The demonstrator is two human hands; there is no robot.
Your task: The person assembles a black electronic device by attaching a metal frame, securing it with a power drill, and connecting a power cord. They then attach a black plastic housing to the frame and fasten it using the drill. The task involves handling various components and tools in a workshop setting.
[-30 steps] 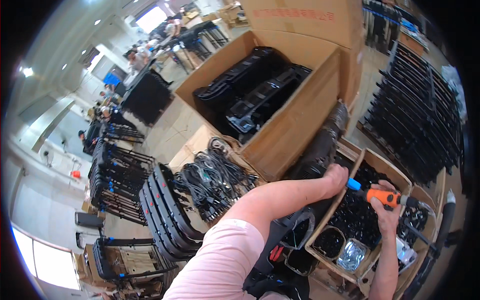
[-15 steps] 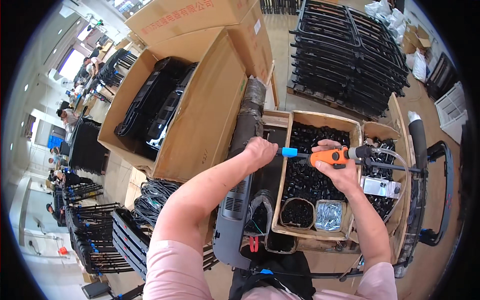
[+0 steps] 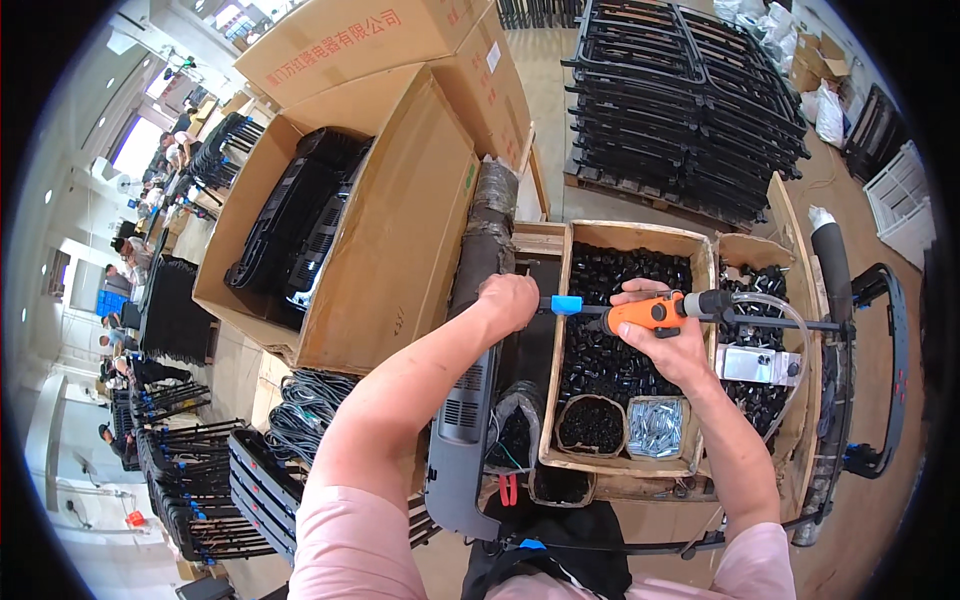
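Observation:
My left hand is closed around the left end of a black metal tube, just above a dark grey plastic housing. A piece of blue tape wraps the tube beside that hand. My right hand grips an orange power screwdriver, its nose pointing left along the tube. A clear hose curves away from the tool's right end. My left fingers hide what lies at the tube's end, and the driver's tip cannot be made out. The tube belongs to a black frame lying across the bench.
Below the tool is a wooden bin of black plastic parts, with a tub of silver screws and one of small black pieces. A large carton holds black housings on the left. Stacked black frames stand at the back.
The whole view has shifted slightly left. Both hands keep nearly the same places on the tube and the screwdriver.

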